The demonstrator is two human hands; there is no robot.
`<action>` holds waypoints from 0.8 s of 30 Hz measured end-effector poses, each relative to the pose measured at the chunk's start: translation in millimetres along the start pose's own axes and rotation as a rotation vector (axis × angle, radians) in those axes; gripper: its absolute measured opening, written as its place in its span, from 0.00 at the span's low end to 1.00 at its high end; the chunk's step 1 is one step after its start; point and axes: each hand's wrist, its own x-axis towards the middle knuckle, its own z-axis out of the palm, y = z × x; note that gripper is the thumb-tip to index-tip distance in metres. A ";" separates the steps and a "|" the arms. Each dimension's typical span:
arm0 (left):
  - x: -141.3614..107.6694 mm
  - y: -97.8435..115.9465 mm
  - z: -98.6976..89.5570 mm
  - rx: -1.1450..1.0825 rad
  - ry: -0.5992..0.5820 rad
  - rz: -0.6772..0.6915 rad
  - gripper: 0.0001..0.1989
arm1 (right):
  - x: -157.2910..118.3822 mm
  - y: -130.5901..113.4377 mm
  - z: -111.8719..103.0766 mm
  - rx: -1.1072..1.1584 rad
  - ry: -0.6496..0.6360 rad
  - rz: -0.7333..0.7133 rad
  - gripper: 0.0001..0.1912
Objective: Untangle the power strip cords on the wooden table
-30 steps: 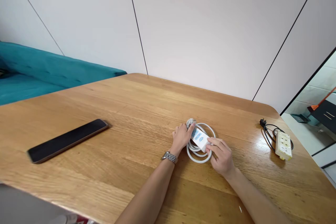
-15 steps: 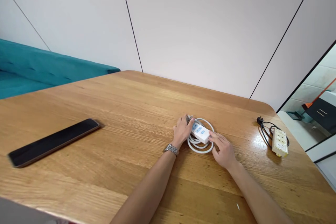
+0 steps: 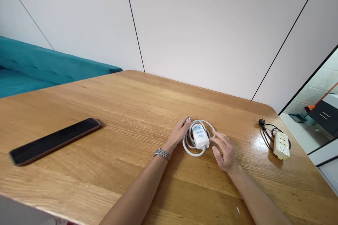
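A white power strip (image 3: 200, 137) with blue-marked sockets lies on the wooden table, ringed by its coiled white cable (image 3: 194, 153). My left hand (image 3: 179, 133), with a metal watch on the wrist, is at the coil's upper left, its fingertips closed at the metal-pronged plug (image 3: 189, 119). To the right of the strip, my right hand (image 3: 224, 150) has its fingers apart, the fingertips close to the cable's right edge; it holds nothing.
At the right of the table (image 3: 126, 112) lies a second, yellowed power strip (image 3: 282, 145) with a black cable and plug (image 3: 261, 122). A long dark flat object (image 3: 54, 141) lies at the left. Behind are a teal sofa (image 3: 52, 64) and a pale wall.
The white strip has turned to stand more lengthwise, and its coil has shifted slightly left. My right hand has come off the strip and opened; my left hand has moved off its upper end.
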 end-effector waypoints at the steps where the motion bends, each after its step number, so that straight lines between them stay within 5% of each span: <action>1: -2.7 1.4 -3.2 -0.019 -0.020 0.008 0.30 | 0.3 -2.5 0.9 -0.001 -0.007 -0.008 0.15; 7: -20.2 6.2 -20.4 -0.043 -0.178 0.077 0.30 | 3.1 -22.6 10.4 0.007 -0.088 -0.089 0.17; 13: -37.2 4.5 -5.8 0.422 -0.203 0.296 0.30 | 3.9 -30.8 19.7 -0.089 -0.251 -0.023 0.15; 18: -47.1 3.1 10.3 0.669 -0.199 0.288 0.31 | 1.7 -14.2 21.0 -0.148 -0.210 0.067 0.14; 24: -48.2 5.6 17.8 0.677 -0.374 0.363 0.31 | -0.8 10.2 19.5 -0.359 -0.086 0.207 0.18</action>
